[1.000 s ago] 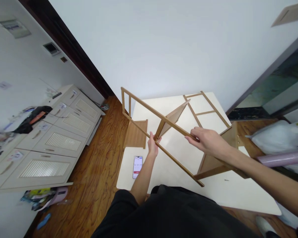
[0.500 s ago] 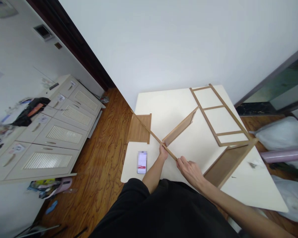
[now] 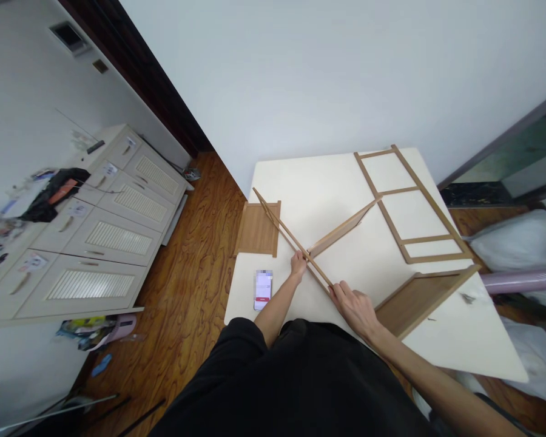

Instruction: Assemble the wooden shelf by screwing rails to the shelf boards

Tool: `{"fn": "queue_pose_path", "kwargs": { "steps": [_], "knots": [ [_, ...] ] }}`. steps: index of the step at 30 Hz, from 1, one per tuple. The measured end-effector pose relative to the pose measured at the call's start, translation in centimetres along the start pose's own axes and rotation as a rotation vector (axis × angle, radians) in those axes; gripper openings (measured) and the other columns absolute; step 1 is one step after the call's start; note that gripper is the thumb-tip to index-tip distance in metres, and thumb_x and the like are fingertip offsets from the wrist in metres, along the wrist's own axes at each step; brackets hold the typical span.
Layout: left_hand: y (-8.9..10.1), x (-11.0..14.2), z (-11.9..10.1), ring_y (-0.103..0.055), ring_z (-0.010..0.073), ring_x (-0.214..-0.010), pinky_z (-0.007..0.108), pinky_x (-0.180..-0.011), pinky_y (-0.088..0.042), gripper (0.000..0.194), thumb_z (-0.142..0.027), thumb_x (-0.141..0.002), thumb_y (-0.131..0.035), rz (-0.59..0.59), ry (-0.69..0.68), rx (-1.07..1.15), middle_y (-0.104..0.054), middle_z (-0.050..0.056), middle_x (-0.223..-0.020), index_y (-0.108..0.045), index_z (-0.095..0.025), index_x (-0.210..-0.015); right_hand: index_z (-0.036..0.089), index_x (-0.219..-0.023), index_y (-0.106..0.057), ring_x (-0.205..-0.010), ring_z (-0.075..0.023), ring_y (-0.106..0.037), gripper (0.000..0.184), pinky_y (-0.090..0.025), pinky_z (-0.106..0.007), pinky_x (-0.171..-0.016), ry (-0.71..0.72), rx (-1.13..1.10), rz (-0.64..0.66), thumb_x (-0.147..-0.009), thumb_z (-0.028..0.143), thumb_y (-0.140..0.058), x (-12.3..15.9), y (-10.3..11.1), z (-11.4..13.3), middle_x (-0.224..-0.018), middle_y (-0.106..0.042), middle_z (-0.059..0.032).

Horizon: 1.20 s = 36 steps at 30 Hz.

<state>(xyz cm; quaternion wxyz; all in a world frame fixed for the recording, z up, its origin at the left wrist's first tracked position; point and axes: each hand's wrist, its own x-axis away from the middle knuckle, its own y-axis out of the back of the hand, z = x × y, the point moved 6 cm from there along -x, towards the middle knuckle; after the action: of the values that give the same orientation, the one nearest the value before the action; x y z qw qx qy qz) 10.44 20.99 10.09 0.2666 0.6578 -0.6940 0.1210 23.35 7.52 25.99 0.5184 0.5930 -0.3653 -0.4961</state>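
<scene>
A wooden frame (image 3: 286, 230) with thin rails stands nearly edge-on to me, slanting across the table from far left to near right. My left hand (image 3: 299, 264) is closed at its middle, where the end of an upright wooden panel (image 3: 341, 235) meets the rail; whether they are joined I cannot tell. Further along, at the near right end, my right hand (image 3: 355, 308) has its fingers closed around the frame. Another wooden panel (image 3: 421, 298) stands tilted just beyond my right hand. A slatted wooden board (image 3: 258, 229) lies flat behind the frame's far end.
A ladder-like wooden frame (image 3: 418, 193) lies flat at the back right of the white table (image 3: 318, 176). A phone (image 3: 262, 290) rests left of my left hand. Small metal hardware (image 3: 468, 298) lies near the right edge. A white cabinet (image 3: 104, 237) stands at left.
The held frame has tipped a little, so both its rails now show apart instead of as one line. Both hands keep their grip. The view has shifted slightly.
</scene>
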Motion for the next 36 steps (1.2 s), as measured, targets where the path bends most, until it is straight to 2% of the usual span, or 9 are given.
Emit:
{"fn": "queue_pose_path", "kwargs": {
  "steps": [6,9,11,14,18,22,30,33,36],
  "knots": [
    [6.7,3.4,-5.1,-0.055,0.0227,-0.120,0.037,-0.108,-0.039,0.032,-0.012,-0.082,-0.056,-0.070,-0.164,-0.267,-0.056,0.013,-0.124,-0.050,-0.018,-0.112,0.018,-0.076,-0.057,-0.044,-0.0085,-0.044,0.035,-0.012,-0.032,-0.049,0.003,0.010,-0.022,-0.102,0.025,-0.035,-0.2,-0.5,-0.4,-0.069,-0.057,-0.0013],
    [9.1,5.9,-12.1,-0.055,0.0217,-0.120,0.036,-0.108,-0.040,0.023,-0.015,-0.086,-0.052,-0.065,-0.610,-0.605,-0.059,0.009,-0.118,-0.054,-0.022,-0.108,0.018,-0.076,-0.057,-0.043,-0.0087,-0.046,0.037,-0.011,-0.032,-0.049,-0.006,0.035,-0.033,-0.103,0.029,-0.034,-0.1,-0.8,-0.4,-0.069,-0.058,-0.0014],
    [8.4,6.9,-16.1,-0.059,0.0186,-0.111,0.033,-0.103,-0.044,0.022,-0.023,-0.095,-0.044,0.041,-0.833,-0.749,-0.063,0.006,-0.113,-0.054,-0.023,-0.114,0.018,-0.076,-0.057,-0.044,-0.0091,-0.048,0.039,-0.011,-0.031,-0.049,-0.023,0.029,-0.010,-0.103,0.032,-0.034,0.0,-1.0,-0.6,-0.070,-0.059,-0.0019],
    [4.8,6.0,-18.6,-0.064,0.0195,-0.102,0.033,-0.093,-0.049,0.040,-0.044,-0.099,-0.041,0.321,-0.885,-1.027,-0.066,0.004,-0.115,-0.046,-0.025,-0.133,0.017,-0.078,-0.058,-0.045,-0.0102,-0.051,0.042,-0.011,-0.031,-0.049,-0.068,0.008,0.057,-0.104,0.038,-0.032,0.0,-1.3,-0.9,-0.072,-0.060,-0.0032],
    [0.5,4.7,-17.5,-0.067,0.0228,-0.100,0.033,-0.086,-0.049,0.048,-0.057,-0.099,-0.033,0.658,-0.974,-1.371,-0.066,0.005,-0.118,-0.045,-0.031,-0.138,0.017,-0.079,-0.060,-0.044,-0.0101,-0.050,0.047,-0.012,-0.031,-0.049,-0.124,-0.035,0.139,-0.104,0.040,-0.028,-0.1,-1.7,-1.2,-0.075,-0.061,-0.0042],
    [-0.3,4.6,-15.9,-0.068,0.0237,-0.089,0.032,-0.074,-0.048,0.053,-0.066,-0.087,-0.056,0.802,-1.179,-1.524,-0.063,0.011,-0.116,-0.057,-0.022,-0.115,0.018,-0.077,-0.062,-0.044,-0.0096,-0.049,0.049,-0.012,-0.032,-0.050,-0.094,-0.017,0.073,-0.105,0.036,-0.026,-0.2,-1.0,-1.1,-0.071,-0.061,-0.0030],
    [1.9,7.2,-17.6,-0.067,0.0216,-0.082,0.029,-0.061,-0.045,0.042,-0.058,-0.093,-0.053,0.614,-1.268,-1.561,-0.061,0.011,-0.112,-0.056,-0.021,-0.114,0.018,-0.074,-0.060,-0.045,-0.0098,-0.045,0.042,-0.017,-0.032,-0.051,0.088,0.070,-0.116,-0.105,0.034,-0.035,-0.4,5.7,-1.1,-0.065,-0.057,-0.0002],
    [3.3,9.8,-19.2,-0.067,0.0218,-0.082,0.029,-0.061,-0.046,0.042,-0.056,-0.100,-0.035,0.426,-1.194,-1.535,-0.061,0.010,-0.108,-0.057,-0.021,-0.111,0.018,-0.071,-0.058,-0.048,-0.0095,-0.045,0.039,-0.022,-0.031,-0.054,0.250,0.054,-0.182,-0.104,0.032,-0.040,-1.7,8.3,-2.8,-0.064,-0.056,0.0007],
    [4.6,11.7,-20.3,-0.067,0.0219,-0.082,0.030,-0.063,-0.047,0.046,-0.064,-0.095,-0.043,0.266,-1.049,-1.474,-0.059,0.008,-0.107,-0.055,-0.022,-0.110,0.019,-0.071,-0.057,-0.049,-0.0101,-0.045,0.038,-0.025,-0.031,-0.057,0.470,0.069,-0.239,-0.104,0.032,-0.042,-4.0,9.8,-5.6,-0.062,-0.056,0.0017]
  ]
}}
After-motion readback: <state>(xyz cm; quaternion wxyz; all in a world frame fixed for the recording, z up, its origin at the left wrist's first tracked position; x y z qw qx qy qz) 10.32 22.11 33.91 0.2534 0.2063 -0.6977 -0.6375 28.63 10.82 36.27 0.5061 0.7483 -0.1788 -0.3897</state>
